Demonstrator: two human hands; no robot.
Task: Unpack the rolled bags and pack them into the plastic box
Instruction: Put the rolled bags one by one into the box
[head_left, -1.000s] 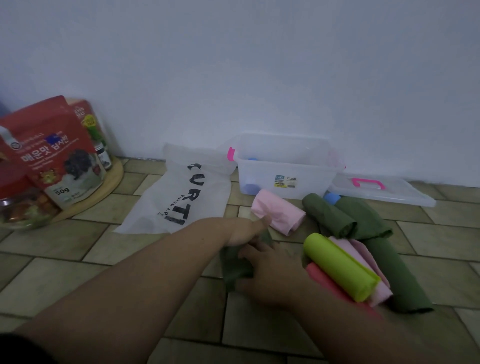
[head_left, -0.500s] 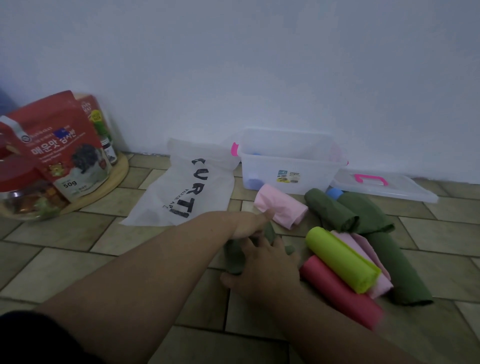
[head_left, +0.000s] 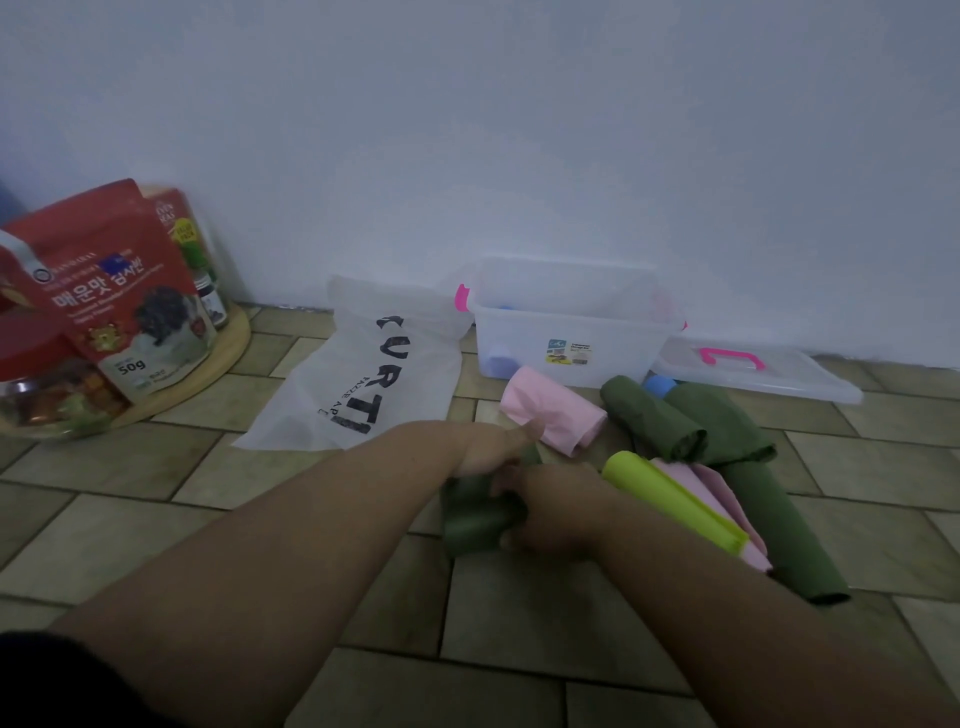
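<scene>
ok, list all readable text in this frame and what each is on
"URTI", first letter cut off by a fold: white plastic bag.
"50g" and Korean "매운맛": red snack pouch; its smaller print is blurred.
Sticker on the plastic box: too small to read.
Yellow badge on the second packet behind the pouch: blurred.
Small line under "URTI": unreadable.

Dark green roll (head_left: 475, 514) mostly covered by both hands – grip unclear. Blue item in plastic box (head_left: 571, 332) blurred through the wall. Jar (head_left: 36, 384) cut off at left edge – snack-pouch (head_left: 111, 291) small print unreadable.
</scene>
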